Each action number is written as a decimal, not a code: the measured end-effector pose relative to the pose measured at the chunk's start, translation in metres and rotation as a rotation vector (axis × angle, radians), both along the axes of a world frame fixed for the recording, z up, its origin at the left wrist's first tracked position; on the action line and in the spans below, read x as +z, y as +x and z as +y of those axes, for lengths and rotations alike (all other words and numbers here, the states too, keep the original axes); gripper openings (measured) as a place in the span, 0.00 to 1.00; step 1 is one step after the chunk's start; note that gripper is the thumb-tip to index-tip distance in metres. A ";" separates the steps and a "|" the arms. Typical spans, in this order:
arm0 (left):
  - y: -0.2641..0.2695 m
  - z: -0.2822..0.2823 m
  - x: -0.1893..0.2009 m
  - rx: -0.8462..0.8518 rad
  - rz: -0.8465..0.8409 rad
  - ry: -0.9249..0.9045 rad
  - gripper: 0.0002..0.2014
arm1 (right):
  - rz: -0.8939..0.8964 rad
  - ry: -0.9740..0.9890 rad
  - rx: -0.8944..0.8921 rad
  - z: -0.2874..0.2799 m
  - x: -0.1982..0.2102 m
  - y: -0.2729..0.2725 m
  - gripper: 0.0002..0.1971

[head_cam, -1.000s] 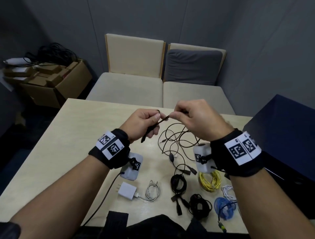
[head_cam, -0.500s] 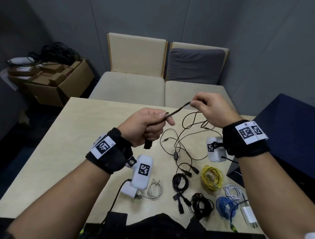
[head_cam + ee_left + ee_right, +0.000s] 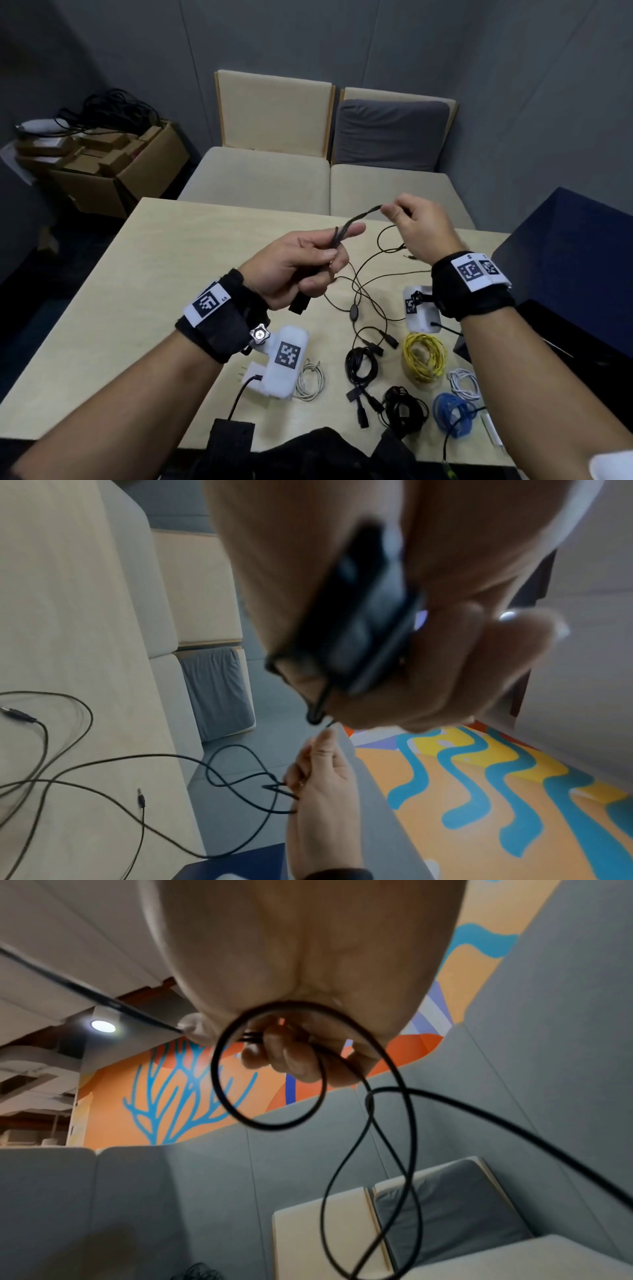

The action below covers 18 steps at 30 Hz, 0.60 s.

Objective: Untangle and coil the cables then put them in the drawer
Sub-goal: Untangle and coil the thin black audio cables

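Observation:
A thin black cable (image 3: 363, 216) runs taut between my two hands above the table. My left hand (image 3: 308, 260) grips a folded bundle of it, with a black plug end (image 3: 298, 304) sticking out below the fist; the left wrist view shows the black bundle (image 3: 359, 620) in the palm. My right hand (image 3: 407, 219) pinches the cable further along, up and to the right. From that hand the remaining cable (image 3: 373, 1123) hangs in loose loops to the table (image 3: 191, 260), where it lies tangled (image 3: 370, 291).
Near the table's front edge lie coiled cables: white (image 3: 310, 378), black (image 3: 359, 365), yellow (image 3: 424, 358), another black (image 3: 404, 411), blue (image 3: 452, 413), white (image 3: 464, 383). A dark blue cabinet (image 3: 565, 246) stands at the right. Two beige seats (image 3: 260, 178) are beyond the table, cardboard boxes (image 3: 113, 168) left.
My right hand has moved up and to the right, away from the left, drawing the black cable out between them. My left hand has turned and kept its grip on the bundle.

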<state>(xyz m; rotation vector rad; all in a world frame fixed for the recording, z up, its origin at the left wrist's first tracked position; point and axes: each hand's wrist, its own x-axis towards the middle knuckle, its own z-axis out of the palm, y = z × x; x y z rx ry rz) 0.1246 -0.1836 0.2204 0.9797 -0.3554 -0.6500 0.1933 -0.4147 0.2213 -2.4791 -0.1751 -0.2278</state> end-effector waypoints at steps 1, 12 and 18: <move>0.001 -0.001 0.001 0.023 0.003 -0.021 0.22 | 0.015 0.010 0.004 0.003 -0.004 -0.001 0.18; 0.011 0.003 0.006 0.266 -0.066 -0.088 0.25 | 0.250 0.182 0.077 0.027 -0.058 -0.028 0.08; 0.034 0.005 0.020 0.498 -0.051 -0.175 0.25 | 0.333 0.231 0.145 0.049 -0.081 -0.051 0.11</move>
